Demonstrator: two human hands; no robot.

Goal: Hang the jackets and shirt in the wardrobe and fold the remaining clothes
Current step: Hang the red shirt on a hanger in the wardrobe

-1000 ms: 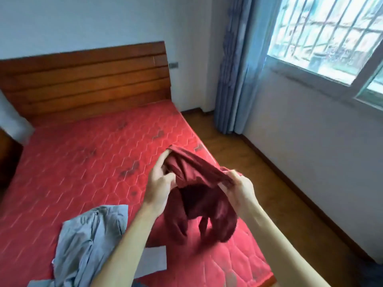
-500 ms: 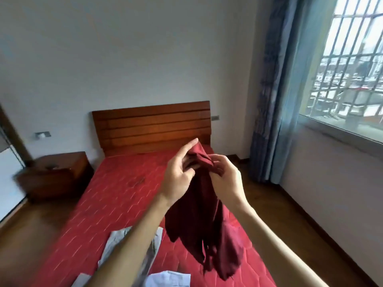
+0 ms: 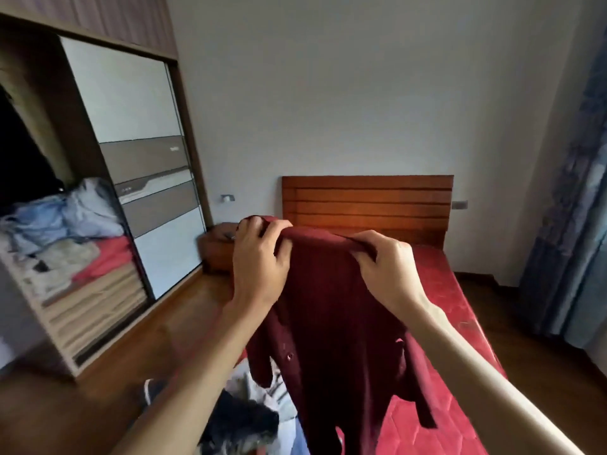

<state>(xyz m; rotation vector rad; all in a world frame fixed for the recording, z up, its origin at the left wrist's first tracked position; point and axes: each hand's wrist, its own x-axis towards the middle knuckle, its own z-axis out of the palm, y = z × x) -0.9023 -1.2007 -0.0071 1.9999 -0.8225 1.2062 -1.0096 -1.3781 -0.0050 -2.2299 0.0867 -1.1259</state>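
A dark red buttoned shirt (image 3: 331, 323) hangs full length in front of me, above the foot of the red mattress (image 3: 443, 356). My left hand (image 3: 259, 261) grips its top edge at the left, fingers curled over the cloth. At the right end of that edge my right hand (image 3: 384, 267) grips it the same way. The edge stretches between both hands. The wardrobe (image 3: 108, 178) stands at the left with its sliding door pushed back and its left side showing.
More clothes (image 3: 249, 412), pale and dark, lie heaped on the near end of the bed below the shirt. Folded and loose laundry (image 3: 65, 231) fills the wardrobe shelf. A wooden nightstand (image 3: 216, 251) sits beside the headboard (image 3: 368, 205). Blue curtains (image 3: 578, 192) hang at the right.
The shirt has gone from a bunched bundle to a spread, hanging piece as my hands moved apart along its top edge. My view has swung up and left, bringing the wardrobe in.
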